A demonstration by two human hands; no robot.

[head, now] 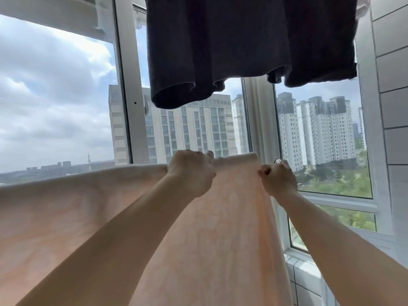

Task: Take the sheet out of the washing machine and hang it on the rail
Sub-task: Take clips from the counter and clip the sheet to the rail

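Both hands, the left hand (191,171) and the right hand (278,178), are gripping the sheet (92,208) over the rail at mid-frame; spreading it seems next.

Single head view, from the wearer's position, facing forward and slightly upward toward the window (66,96). Both forearms reach away from the near edge; the hands and sheet (198,239) lie close, the buildings (194,129) far (wide-angle lens).

Both forearms are bare, sleeveless to the frame edge; no rings or watch.
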